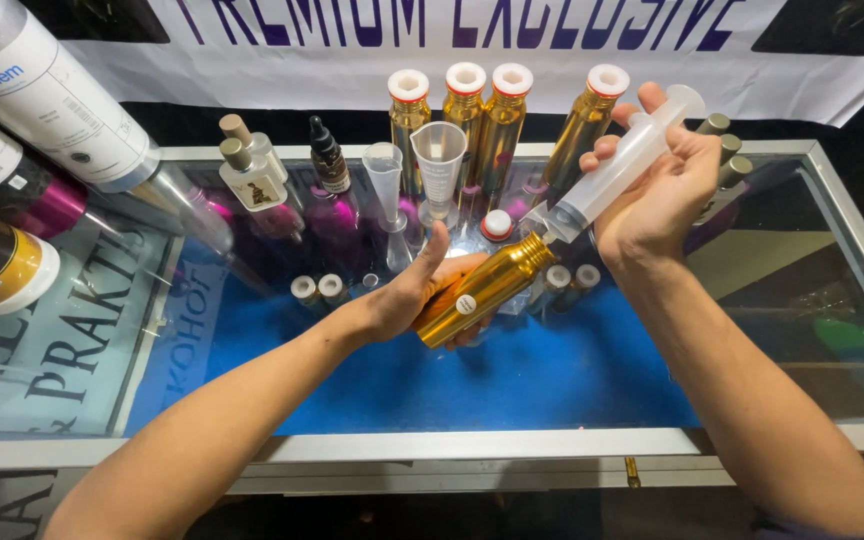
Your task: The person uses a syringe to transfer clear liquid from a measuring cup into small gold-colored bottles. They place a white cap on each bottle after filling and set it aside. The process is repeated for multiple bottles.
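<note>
Here, holding a gold bottle (487, 289) tilted above the middle of the glass tabletop (842, 200), left hand (407, 295) wrapping around its lower body. Gripping a large clear syringe (617, 165) in the right hand (657, 195), fingers closed on the barrel and thumb sitting near the plunger, nozzle pointing down at the bottle's open neck, touching or just beside it. Standing along the far edge: four capped gold bottles (465, 115), a clear measuring cup (439, 160), a small dark dropper bottle (329, 158). Risking, seemingly, liquid missing the narrow neck and running over the glass if the nozzle is slipping aside or the plunger is going down too fast; tilting the bottle further likely spilling too.
</note>
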